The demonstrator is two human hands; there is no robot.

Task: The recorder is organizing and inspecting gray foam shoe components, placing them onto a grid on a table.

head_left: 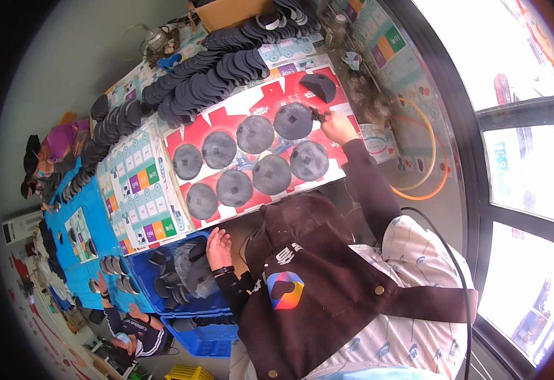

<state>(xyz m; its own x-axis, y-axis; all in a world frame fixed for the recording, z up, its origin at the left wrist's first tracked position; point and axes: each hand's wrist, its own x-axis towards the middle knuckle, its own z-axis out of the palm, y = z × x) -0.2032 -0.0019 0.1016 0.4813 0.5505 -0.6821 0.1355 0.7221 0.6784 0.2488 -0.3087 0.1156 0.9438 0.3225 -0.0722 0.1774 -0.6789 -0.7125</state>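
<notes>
Meanwhile, right hand (338,126) is reaching to upper centre of frame, fingers closed, pinching a small dark tool against the nearest grey disc (293,120) on the red sheet (226,120) | left hand (219,247) is resting spread over the blue crate (163,304), lower left, farther off.

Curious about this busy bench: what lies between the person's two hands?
In the head view, grey round discs on a red sheet lie between the open left hand over the blue crate and the right hand gripping a small dark tool.
</notes>
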